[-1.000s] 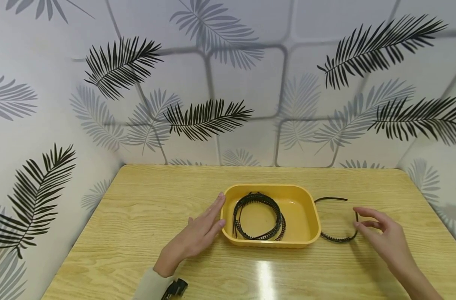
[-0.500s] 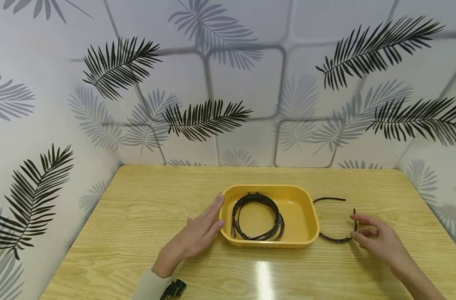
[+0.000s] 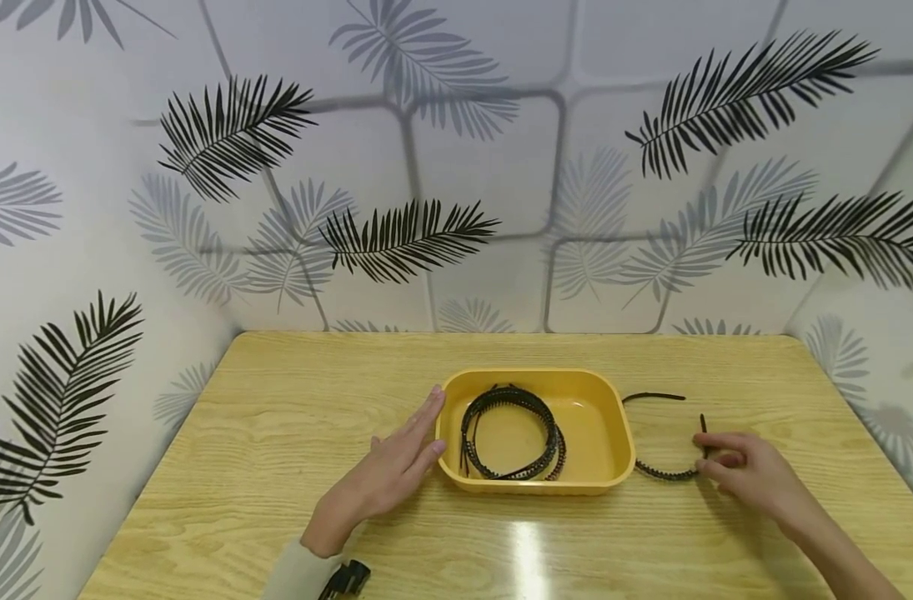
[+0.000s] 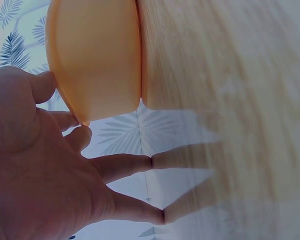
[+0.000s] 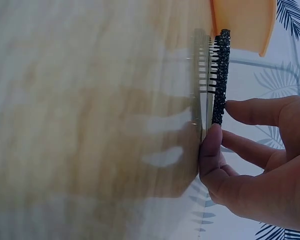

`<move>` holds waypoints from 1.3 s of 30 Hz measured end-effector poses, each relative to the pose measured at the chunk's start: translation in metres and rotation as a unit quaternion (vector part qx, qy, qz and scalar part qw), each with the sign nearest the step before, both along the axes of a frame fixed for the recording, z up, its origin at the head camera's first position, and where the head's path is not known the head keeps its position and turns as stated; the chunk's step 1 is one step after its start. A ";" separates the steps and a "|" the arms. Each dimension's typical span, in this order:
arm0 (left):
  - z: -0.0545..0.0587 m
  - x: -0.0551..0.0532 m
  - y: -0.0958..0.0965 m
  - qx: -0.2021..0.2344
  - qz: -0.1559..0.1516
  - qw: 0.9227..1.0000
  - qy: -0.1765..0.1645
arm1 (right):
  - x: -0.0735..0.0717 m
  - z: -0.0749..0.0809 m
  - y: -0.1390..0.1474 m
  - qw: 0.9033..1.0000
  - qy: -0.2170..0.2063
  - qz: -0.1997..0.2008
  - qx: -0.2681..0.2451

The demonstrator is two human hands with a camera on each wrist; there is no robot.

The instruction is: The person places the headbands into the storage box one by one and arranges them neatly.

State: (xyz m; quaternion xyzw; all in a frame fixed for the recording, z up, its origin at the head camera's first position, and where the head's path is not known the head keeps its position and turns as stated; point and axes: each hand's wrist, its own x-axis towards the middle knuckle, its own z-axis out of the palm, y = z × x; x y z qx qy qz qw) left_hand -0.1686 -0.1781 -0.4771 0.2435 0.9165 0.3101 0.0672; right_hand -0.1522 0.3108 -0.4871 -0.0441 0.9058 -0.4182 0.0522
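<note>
My right hand pinches a black toothed headband between thumb and fingertips, near one end. The headband lies on the table to the right of a yellow box, whose wall hides part of its curve. In the right wrist view, sparkling stones cover the band's outside and its teeth point towards the tabletop. Against the box's left end rests my left hand, fingers spread; in the left wrist view two fingertips touch the table. Inside the box, several black headbands lie stacked in a ring towards the left.
The box stands on a light wood table. Behind the table rises a wall with a leaf pattern. A black strap circles the left wrist by a pale sleeve.
My right hand has shifted slightly left and nearer along the headband, so more of the band's end shows above my fingers. The left hand stays at the box. The head view has drifted slightly.
</note>
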 end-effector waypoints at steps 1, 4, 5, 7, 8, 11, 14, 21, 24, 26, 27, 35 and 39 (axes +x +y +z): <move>0.000 0.000 0.000 0.000 0.000 1.000 -0.001 | 0.000 0.000 0.000 1.000 -0.004 -0.001 -0.004; -0.001 0.001 0.000 0.002 0.001 1.000 0.000 | -0.001 0.000 0.001 1.000 -0.017 -0.004 -0.011; -0.001 0.001 0.000 0.001 0.002 1.000 0.001 | -0.001 0.000 0.001 1.000 -0.020 -0.005 -0.011; -0.002 0.001 0.000 0.004 0.001 1.000 0.006 | -0.001 0.000 0.002 1.000 -0.020 -0.008 -0.009; -0.002 0.002 0.000 0.004 0.001 1.000 0.006 | -0.001 0.000 0.002 1.000 -0.019 -0.009 -0.005; -0.002 0.002 0.000 0.005 0.002 1.000 0.004 | -0.003 0.001 0.003 1.000 -0.012 -0.011 0.016; -0.002 0.002 -0.001 0.005 0.002 1.000 -0.004 | -0.005 0.002 0.004 0.999 -0.005 -0.013 0.041; 0.000 0.002 -0.001 0.006 -0.002 1.000 -0.001 | -0.011 0.005 0.010 0.995 0.018 -0.013 0.099; 0.000 0.001 0.000 0.004 -0.002 1.000 0.001 | -0.012 0.004 0.016 0.992 0.031 -0.015 0.122; 0.000 0.001 0.000 0.002 -0.002 1.000 0.000 | -0.013 0.004 0.020 0.991 0.036 -0.017 0.127; 0.000 0.001 0.000 0.001 -0.002 1.000 0.001 | -0.012 0.004 0.022 0.991 0.038 -0.017 0.127; 0.000 0.001 0.001 0.003 0.001 1.000 -0.003 | -0.008 0.008 0.032 0.996 0.003 -0.032 0.085; 0.000 0.001 0.001 0.002 0.003 1.000 -0.002 | -0.006 0.008 0.036 0.999 0.006 -0.037 0.037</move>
